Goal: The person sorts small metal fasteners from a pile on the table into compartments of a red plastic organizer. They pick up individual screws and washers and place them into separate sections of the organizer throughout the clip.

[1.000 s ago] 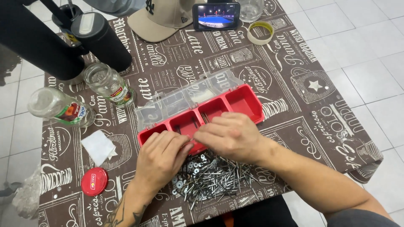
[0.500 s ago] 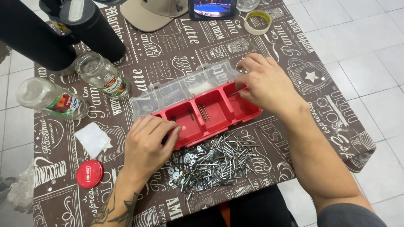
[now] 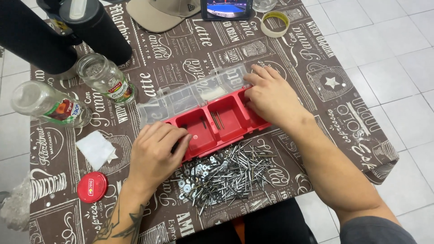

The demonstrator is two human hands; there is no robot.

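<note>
My left hand [image 3: 156,151] flat on tray's [image 3: 217,124] left end, fingers loose, gripping nothing. Right hand [image 3: 271,97] rests on tray's right end, open, nothing pinched. Tray mid-desk [image 3: 316,58], clear lid [image 3: 190,95] up behind. Nails [image 3: 230,174] heaped near front edge: careless sweep could push them off. Jars [image 3: 106,79] close at left, tippable. Free room right side.

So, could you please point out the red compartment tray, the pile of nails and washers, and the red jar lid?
Red compartment tray [image 3: 228,124]: head view, floor of a middle compartment.
Pile of nails and washers [image 3: 228,174]: head view, centre of the heap.
Red jar lid [image 3: 92,187]: head view, middle of its top.
</note>
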